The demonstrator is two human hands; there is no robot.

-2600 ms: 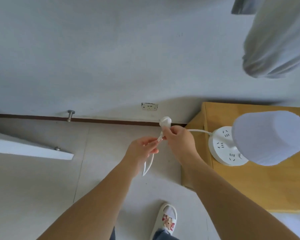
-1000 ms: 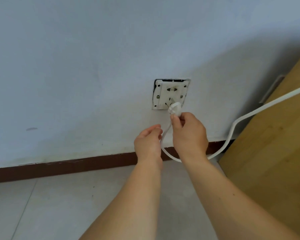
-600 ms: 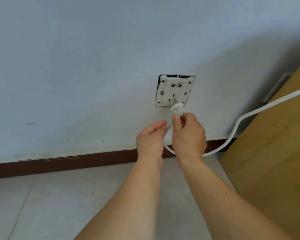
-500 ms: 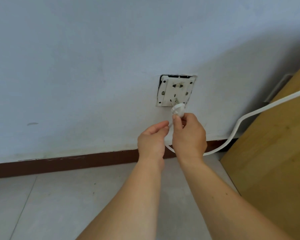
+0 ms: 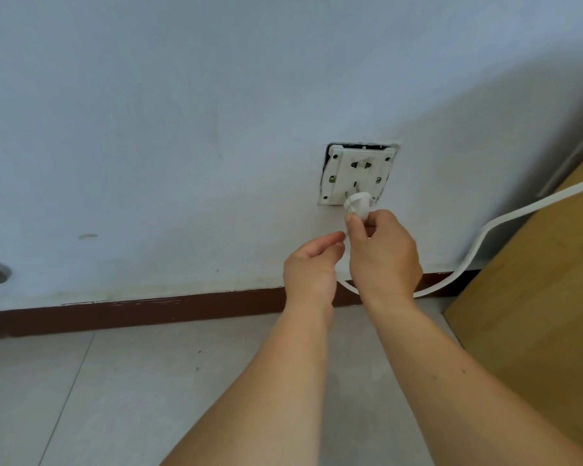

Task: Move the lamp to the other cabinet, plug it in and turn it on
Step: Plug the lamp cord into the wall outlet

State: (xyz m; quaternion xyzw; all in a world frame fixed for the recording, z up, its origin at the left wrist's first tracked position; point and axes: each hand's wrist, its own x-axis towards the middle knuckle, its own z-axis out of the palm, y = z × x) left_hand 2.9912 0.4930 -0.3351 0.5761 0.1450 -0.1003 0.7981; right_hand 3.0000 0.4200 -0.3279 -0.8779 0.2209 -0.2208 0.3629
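A white plug [image 5: 358, 204] is tilting prongs-first at the lower wall socket [image 5: 357, 174] right of frame centre, its white cord [image 5: 505, 223] trailing right.

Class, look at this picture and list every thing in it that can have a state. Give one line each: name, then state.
White wall socket plate: loose, its top pulled off the wall; upper holes empty.
White round plug: prongs at the lower holes, not pushed home.
White flat cable: slack, curving down to the plug.
Right hand: pinching the plug.
Left hand: curled beside it; its grip is hidden.
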